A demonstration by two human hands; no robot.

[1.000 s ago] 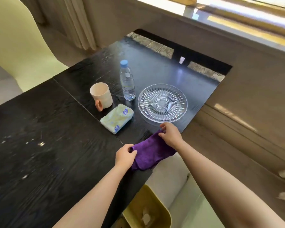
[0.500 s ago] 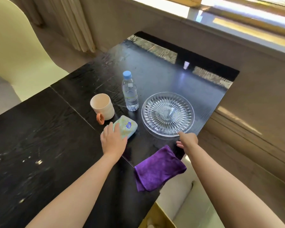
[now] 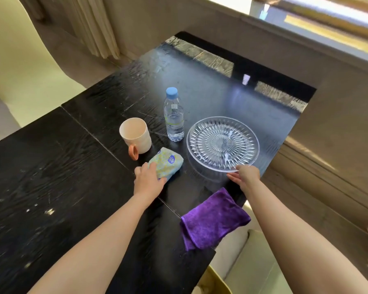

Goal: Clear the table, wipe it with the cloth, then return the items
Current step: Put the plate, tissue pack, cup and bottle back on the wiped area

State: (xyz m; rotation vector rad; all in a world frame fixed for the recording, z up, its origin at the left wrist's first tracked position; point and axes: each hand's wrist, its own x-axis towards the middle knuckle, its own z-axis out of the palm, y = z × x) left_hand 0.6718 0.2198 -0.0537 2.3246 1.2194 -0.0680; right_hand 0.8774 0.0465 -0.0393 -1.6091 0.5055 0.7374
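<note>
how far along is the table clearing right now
Nothing looks cleared yet: cup and water bottle stand untouched. In hand: the left hand covers the tissue pack, the right hand takes the glass plate's near rim. Purple cloth lies unused; wiping and returning remain.

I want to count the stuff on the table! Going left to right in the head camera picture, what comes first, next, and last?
Cream mug with orange handle → clear plastic water bottle with blue cap → round clear glass plate.

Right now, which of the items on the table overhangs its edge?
The purple cloth, nearest the person: its right corner sticks out past the table edge. Cup, bottle, tissue pack and glass plate lie fully on it.
</note>
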